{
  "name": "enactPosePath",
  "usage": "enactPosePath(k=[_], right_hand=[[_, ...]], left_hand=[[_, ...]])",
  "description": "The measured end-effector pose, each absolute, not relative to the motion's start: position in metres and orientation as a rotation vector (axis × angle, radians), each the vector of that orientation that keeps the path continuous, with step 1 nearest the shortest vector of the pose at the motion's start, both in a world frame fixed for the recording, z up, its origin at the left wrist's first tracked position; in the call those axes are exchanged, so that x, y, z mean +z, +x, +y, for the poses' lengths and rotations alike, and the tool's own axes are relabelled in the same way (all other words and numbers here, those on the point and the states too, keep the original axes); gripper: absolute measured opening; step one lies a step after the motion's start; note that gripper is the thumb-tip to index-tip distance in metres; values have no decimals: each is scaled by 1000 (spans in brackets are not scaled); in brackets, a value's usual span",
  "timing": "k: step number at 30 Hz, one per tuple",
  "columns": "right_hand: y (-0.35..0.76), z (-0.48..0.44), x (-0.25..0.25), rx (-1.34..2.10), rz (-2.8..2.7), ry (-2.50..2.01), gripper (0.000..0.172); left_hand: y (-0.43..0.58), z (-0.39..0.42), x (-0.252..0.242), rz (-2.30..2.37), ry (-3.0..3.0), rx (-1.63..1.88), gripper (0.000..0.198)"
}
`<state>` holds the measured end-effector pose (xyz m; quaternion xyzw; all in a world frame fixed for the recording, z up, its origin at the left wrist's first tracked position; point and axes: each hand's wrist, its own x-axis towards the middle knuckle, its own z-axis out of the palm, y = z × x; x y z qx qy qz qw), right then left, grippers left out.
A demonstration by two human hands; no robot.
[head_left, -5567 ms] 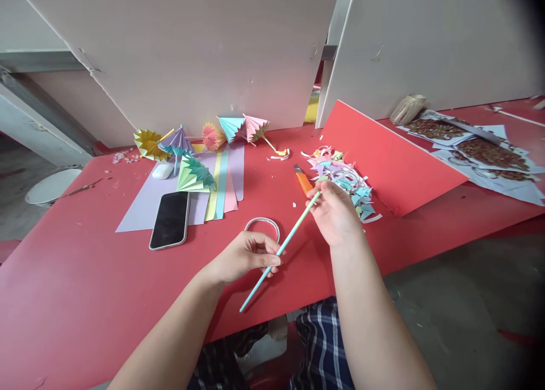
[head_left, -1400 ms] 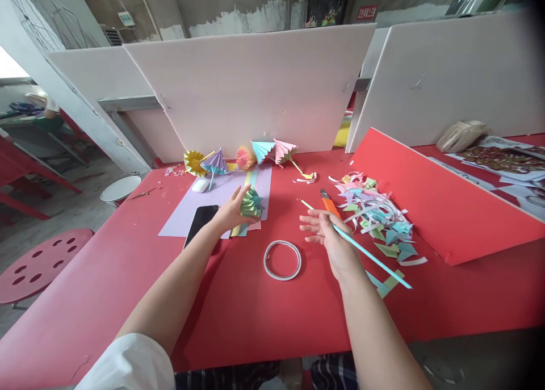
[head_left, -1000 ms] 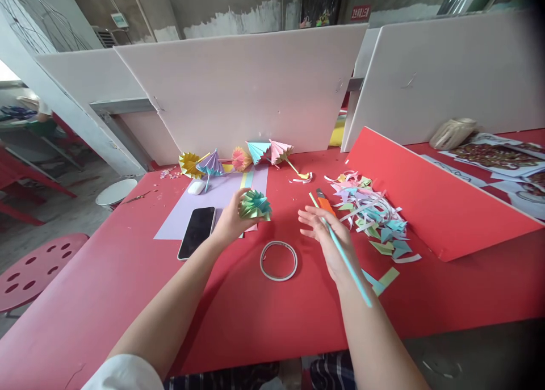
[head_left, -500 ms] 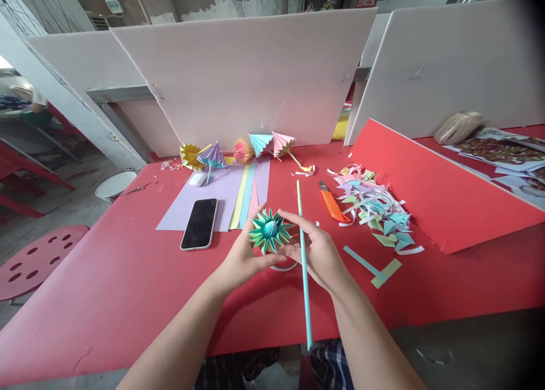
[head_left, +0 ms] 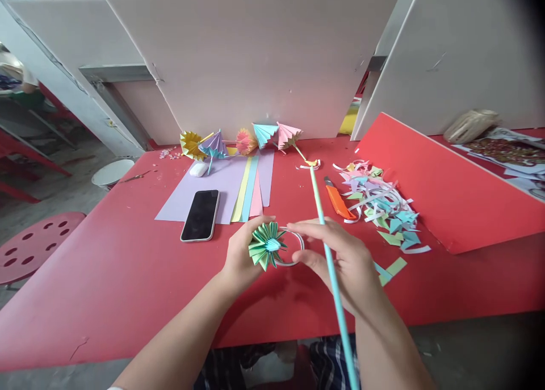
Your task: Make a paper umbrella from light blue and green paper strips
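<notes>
My left hand (head_left: 240,248) holds a green pleated paper umbrella top (head_left: 264,248) by its left side, its folds fanned out around a light blue centre. My right hand (head_left: 351,262) is just to the right, thumb and forefinger apart. A long, thin light blue paper stick (head_left: 335,282) runs across that hand, seemingly held between its fingers, slanting from the table's middle towards my lap. Between the two hands shows a white ring (head_left: 302,248), like a roll of tape, partly hidden behind the pleated paper.
A phone (head_left: 200,215) lies beside purple paper (head_left: 174,205) and coloured strips. Small folded paper umbrellas (head_left: 289,134) stand along the white partition (head_left: 247,61). An orange utility knife (head_left: 339,201), a heap of paper scraps (head_left: 383,202) and a red board (head_left: 451,185) are on the right.
My right hand has drawn away from the pleated paper to the right, carrying the stick with it. The folds now look spread flatter, and the white ring shows more fully.
</notes>
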<state>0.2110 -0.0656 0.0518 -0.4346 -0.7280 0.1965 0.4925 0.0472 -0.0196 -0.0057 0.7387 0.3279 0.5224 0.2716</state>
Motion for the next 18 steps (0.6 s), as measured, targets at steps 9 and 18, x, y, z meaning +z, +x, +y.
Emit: enactPosePath(k=[9, 18], right_hand=[[197, -72, 57, 303, -1762, -1010, 13], [199, -75, 60, 212, -1787, -975, 19]], left_hand=[[50, -19, -4, 750, 2221, 1556, 50], [51, -20, -4, 811, 2225, 1577, 49]])
